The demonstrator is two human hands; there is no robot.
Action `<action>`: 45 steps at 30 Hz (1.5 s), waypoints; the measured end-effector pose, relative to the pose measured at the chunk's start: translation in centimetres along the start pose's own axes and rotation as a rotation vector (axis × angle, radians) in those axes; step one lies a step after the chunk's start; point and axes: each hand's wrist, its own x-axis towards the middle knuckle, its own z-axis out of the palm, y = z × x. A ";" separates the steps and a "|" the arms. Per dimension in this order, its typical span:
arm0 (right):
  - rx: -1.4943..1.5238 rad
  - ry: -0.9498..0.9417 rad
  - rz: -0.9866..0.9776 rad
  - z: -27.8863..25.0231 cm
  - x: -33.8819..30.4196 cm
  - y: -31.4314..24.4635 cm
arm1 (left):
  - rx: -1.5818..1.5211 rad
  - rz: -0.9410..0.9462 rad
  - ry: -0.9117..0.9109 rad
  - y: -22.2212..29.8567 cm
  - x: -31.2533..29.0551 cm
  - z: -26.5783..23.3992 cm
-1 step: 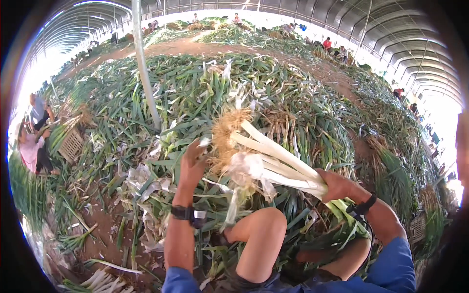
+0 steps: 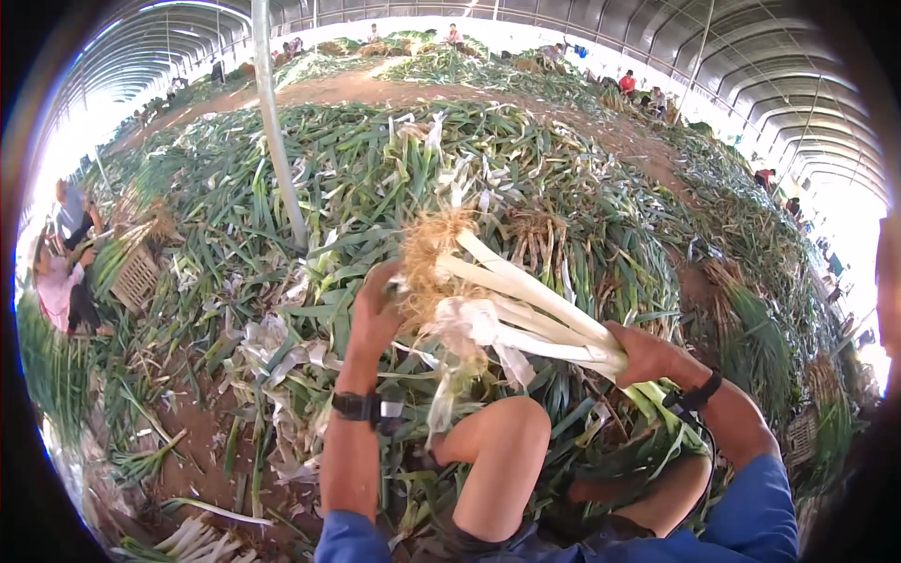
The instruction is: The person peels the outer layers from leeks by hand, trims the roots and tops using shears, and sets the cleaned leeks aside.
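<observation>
My right hand (image 2: pixel 643 355) is wrapped round a bundle of green onions (image 2: pixel 554 305), where the white stalks turn to green leaves. The bundle slants up to the left, with its tangled brown roots (image 2: pixel 434 246) at the upper end. Loose whitish skin (image 2: pixel 469 324) hangs off the lower stalks near the roots. Right beside the root end is my left hand (image 2: pixel 377 314), fingers curled toward it. Its fingertips are blurred and partly hidden, so I cannot tell whether they grip anything. The green leaves (image 2: pixel 671 418) trail down past my right wrist toward my knee.
Heaped green onions and leaf scraps (image 2: pixel 366 178) spread around me. A metal pole (image 2: pixel 279 122) rises ahead. At left, people (image 2: pixel 66 281) sit near a woven basket (image 2: pixel 138 279). Peeled white stalks (image 2: pixel 192 542) lie at lower left; unpeeled bundles (image 2: pixel 751 319) lie to the right.
My left hand has shifted slightly right, closer to the roots. The root end of the bundle has moved slightly left. My right hand keeps its hold.
</observation>
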 end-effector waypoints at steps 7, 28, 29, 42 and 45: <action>0.091 -0.076 -0.106 1.0 1.2 -2.3 | 0.151 0.266 -0.489 -1.4 1.6 -2.0; 0.047 -0.130 -0.083 1.8 1.4 -2.6 | -0.076 0.017 -0.352 -11.3 -4.2 -5.1; 0.060 -0.137 -0.088 1.9 1.5 -2.6 | -0.086 0.004 -0.338 -10.9 -3.9 -5.4; 0.153 -0.106 -0.041 0.1 2.2 0.3 | -0.381 -0.305 -0.027 -8.7 -3.9 -7.1; 0.237 -0.038 -0.027 -0.3 1.7 2.0 | -0.348 -0.039 -0.193 -5.0 -3.6 3.8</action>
